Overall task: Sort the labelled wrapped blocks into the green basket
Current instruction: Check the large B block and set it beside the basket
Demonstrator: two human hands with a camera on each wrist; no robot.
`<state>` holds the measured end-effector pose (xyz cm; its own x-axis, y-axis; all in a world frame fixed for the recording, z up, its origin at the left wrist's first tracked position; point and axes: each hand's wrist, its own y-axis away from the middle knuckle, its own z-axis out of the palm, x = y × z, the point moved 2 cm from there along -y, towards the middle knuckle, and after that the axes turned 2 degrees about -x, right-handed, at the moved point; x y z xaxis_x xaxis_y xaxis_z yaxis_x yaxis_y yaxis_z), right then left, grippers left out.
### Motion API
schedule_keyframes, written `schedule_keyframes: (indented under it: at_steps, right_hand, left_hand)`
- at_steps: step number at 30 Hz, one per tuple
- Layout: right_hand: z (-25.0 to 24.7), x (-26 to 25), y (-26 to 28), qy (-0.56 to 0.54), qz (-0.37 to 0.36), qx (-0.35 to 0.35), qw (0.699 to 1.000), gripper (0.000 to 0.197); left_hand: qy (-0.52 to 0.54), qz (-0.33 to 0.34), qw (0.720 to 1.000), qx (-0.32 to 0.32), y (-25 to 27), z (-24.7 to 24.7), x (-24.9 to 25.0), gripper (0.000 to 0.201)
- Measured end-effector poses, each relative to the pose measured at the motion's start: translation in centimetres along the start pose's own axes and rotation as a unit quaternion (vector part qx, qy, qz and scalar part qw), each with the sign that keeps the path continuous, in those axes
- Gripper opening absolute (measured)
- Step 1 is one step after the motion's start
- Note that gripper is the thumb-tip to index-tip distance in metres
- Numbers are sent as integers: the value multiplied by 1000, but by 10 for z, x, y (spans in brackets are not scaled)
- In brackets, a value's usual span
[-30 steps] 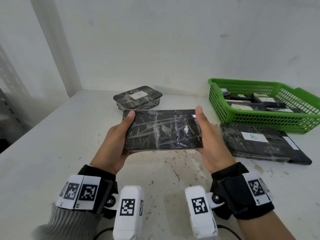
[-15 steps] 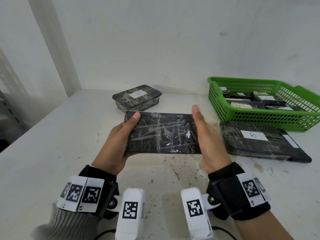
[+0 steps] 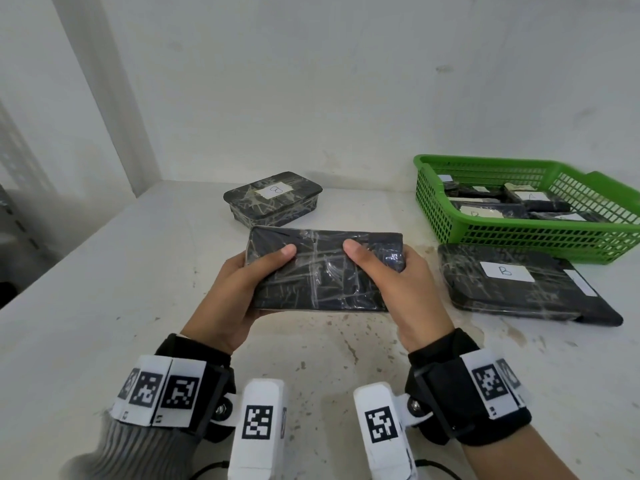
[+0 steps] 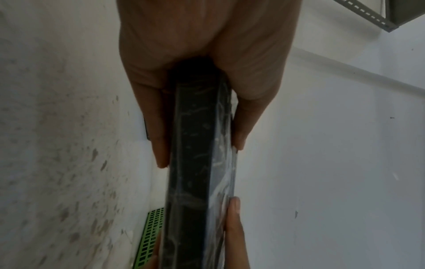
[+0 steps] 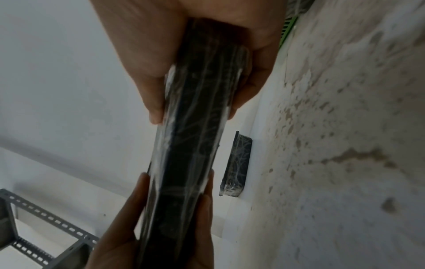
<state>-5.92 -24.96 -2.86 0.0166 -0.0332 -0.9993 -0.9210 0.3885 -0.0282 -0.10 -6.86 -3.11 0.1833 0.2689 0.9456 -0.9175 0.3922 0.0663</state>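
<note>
I see my left hand [image 3: 239,289] and right hand [image 3: 398,289] gripping the ends of a black wrapped block [image 3: 325,271], thumbs on top, above the tabletop [image 3: 104,306] middle; the green basket [image 3: 485,233] sits at the back right corner.

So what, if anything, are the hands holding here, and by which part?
Both hold one black plastic-wrapped flat block: left hand grips its left end, right hand its right end, thumbs on top, fingers beneath.
</note>
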Motion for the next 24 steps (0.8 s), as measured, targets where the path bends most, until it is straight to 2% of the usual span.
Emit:
schedule_keyframes:
  at_steps: [2, 4, 6, 10, 11, 14, 16, 18, 20, 24]
  right_hand:
    - [2, 2, -1, -14, -7, 13, 1000, 64]
    - [0, 3, -2, -24, -1, 15, 1000, 58]
    - [-3, 2, -3, -21, -1, 7, 1000, 54]
    - [-7, 2, -6, 16, 20, -43, 999, 82]
    - [-7, 3, -6, 27, 24, -59, 998, 84]
    - [-8, 3, -6, 27, 24, -70, 997, 72]
    - [-8, 3, -6, 17, 21, -58, 998, 70]
    - [-8, 1, -5, 7, 14, -50, 999, 75]
    - [-9, -1, -5, 0, 4, -54, 999, 82]
    - [-11, -2, -7, 9, 0, -105, 994, 100]
  left_hand:
    - [-10, -13, 999, -29, 1, -2, 2, 51]
    - [-27, -8, 999, -42, 2, -3, 2, 56]
    - [-29, 2, 999, -41, 2, -3, 1, 50]
    - [-23, 4, 999, -36, -1, -7, 0, 47]
    - [-23, 1, 999, -33, -2, -8, 0, 46]
    - [-33, -1, 999, -33, -2, -13, 0, 48]
    - [-40, -1, 998, -51, -1, -13, 1, 58]
    - [-42, 4, 997, -58, -1, -14, 2, 64]
    - [-38, 5, 998, -53, -2, -13, 2, 56]
    - [-29, -2, 999, -42, -3, -13, 0, 51]
